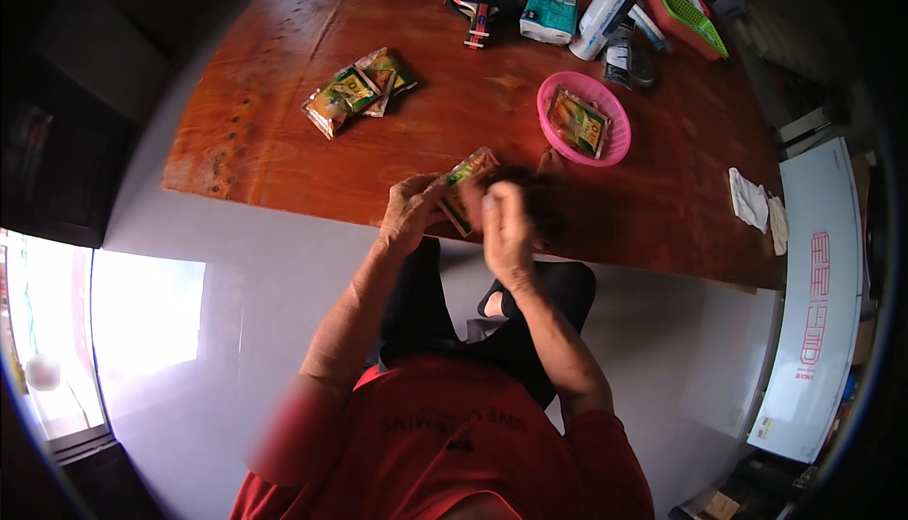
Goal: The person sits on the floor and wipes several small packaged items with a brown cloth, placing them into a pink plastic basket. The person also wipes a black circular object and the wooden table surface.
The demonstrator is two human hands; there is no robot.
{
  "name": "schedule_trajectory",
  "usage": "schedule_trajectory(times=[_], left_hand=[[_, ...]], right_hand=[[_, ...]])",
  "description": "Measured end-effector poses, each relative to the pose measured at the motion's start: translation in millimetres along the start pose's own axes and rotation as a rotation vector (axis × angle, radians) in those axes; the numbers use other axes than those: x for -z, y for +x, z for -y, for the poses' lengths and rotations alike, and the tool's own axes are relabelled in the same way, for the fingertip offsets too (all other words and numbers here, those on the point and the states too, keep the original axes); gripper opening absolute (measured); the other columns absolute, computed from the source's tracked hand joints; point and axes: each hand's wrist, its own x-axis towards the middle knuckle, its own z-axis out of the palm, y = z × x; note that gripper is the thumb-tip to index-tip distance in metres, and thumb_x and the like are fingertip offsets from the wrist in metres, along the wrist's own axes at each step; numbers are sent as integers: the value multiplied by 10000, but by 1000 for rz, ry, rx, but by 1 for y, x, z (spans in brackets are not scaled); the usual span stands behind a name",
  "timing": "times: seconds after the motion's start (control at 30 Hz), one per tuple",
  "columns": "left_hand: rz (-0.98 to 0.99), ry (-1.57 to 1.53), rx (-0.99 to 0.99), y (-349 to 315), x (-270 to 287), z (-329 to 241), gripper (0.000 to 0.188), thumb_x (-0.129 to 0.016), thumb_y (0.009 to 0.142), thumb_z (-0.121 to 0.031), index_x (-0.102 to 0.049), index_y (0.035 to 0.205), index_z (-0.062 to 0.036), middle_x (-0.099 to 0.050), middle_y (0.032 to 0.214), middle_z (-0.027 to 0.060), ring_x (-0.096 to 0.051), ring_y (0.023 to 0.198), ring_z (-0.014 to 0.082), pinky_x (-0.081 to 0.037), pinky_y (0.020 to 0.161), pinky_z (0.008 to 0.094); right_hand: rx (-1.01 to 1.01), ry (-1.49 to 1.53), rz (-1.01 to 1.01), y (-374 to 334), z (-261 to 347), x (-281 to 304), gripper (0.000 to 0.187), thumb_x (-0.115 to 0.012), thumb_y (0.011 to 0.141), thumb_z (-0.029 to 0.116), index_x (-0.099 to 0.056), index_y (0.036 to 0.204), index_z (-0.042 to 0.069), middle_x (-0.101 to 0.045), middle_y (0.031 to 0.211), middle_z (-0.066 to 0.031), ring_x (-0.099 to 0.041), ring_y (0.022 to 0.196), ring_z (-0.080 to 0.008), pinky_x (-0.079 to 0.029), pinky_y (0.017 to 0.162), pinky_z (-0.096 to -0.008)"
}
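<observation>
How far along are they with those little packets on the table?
Done, it seems: one packet already lies in the pink basket. In hand: the left hand and right hand both grip another packet at the table edge. Left: a small pile of packets still waits on the wood, so most of the work probably remains.

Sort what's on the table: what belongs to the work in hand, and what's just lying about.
In use: packet held by left hand and right hand; packet pile; pink basket with one packet.

Lying about: tape dispenser, tissue pack, white roll, green basket, cloth.
</observation>
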Motion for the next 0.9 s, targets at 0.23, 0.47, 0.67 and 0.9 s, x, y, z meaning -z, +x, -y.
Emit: schedule_trajectory(times=[0.23, 0.47, 0.67, 0.9], left_hand=[[20, 33, -59, 8, 12, 13, 304, -561, 975, -144, -614, 1193, 60, -675, 966, 99, -658, 831, 148, -558, 698, 264], [20, -22, -37, 3, 2, 9, 352, -555, 966, -135, -561, 1227, 102, -646, 1110, 174, -663, 966, 244, -599, 829, 384], [25, -53, -44, 4, 6, 8, 347, -571, 965, -136, -549, 1225, 93, -638, 1135, 173, -658, 1014, 268, -585, 867, 392], [32, -37, -40, 4, 4, 7, 343, -579, 951, -121, -560, 1223, 88, -642, 1122, 179, -660, 1004, 273, -587, 857, 404]], right_hand=[[375, -735, 228, 18, -24, -9, 395, -634, 862, 203, -592, 1238, 89, -539, 1310, -57, -464, 1192, -293, -370, 927, -498], [359, -917, -88, 47, -54, 18, 197, -665, 866, 235, -636, 1046, 160, -551, 1006, -96, -583, 887, -331, -512, 711, -438], [327, -1202, 81, 34, -42, 61, 116, -606, 872, 168, -606, 989, 168, -535, 910, -48, -573, 882, -266, -432, 688, -447], [17, -586, -37, 25, -48, 141, 171, -530, 972, 123, -604, 1120, 79, -641, 1099, -103, -616, 1015, -269, -491, 847, -380]])
